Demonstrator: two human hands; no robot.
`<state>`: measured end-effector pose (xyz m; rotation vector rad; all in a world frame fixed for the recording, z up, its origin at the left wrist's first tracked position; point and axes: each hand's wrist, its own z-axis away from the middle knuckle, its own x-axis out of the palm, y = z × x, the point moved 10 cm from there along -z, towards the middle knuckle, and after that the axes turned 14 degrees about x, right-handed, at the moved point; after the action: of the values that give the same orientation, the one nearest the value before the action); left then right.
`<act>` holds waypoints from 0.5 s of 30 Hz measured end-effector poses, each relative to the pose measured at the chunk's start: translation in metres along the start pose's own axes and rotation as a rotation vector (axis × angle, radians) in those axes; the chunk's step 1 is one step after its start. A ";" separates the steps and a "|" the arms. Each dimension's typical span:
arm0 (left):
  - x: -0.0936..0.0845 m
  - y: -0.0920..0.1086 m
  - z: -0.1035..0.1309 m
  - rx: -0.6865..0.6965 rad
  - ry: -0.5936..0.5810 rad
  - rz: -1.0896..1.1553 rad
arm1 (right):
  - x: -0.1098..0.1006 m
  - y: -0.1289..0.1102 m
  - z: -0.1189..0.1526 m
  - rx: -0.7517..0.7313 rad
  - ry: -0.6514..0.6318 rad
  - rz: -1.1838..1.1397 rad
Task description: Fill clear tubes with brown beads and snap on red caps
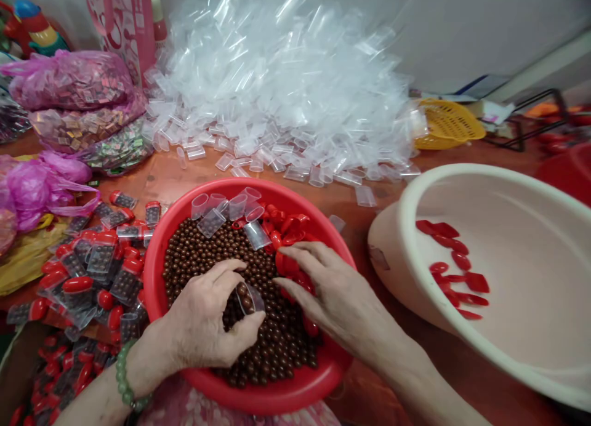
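My left hand (210, 315) is closed around a small clear plastic container (252, 297) filled with brown balls, its open end facing right. Beneath it, a red basin (159, 309) holds a deep layer of brown balls (207, 247). On the right side of the basin, my right hand (323, 284) has its thumb and fingers around a red cap (287, 265), among more red caps (293, 226). Several unfilled clear containers (213, 221) rest on the balls at the basin's far side.
Filled, red-capped containers (101, 260) are heaped at left. Behind stands a big pile of clear containers (286, 87). A white tub (410, 260) with red caps is at right, a yellow basket (450, 123) beyond. Pink bags (74, 81) stack at back left.
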<state>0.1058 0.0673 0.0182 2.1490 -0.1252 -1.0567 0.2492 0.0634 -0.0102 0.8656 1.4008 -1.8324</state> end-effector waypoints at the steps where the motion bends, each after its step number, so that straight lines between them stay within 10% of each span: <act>1: -0.004 0.002 0.000 0.021 0.040 0.019 | -0.003 0.006 -0.003 0.018 0.063 0.102; 7: -0.007 -0.005 0.004 -0.044 0.141 0.130 | 0.016 0.021 -0.015 0.042 0.085 0.256; 15: 0.008 -0.032 0.014 -0.385 0.089 0.566 | 0.013 0.019 -0.014 0.241 -0.125 -0.723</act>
<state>0.0939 0.0796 -0.0135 1.6622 -0.4244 -0.5948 0.2589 0.0715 -0.0333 0.3469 1.5512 -2.5825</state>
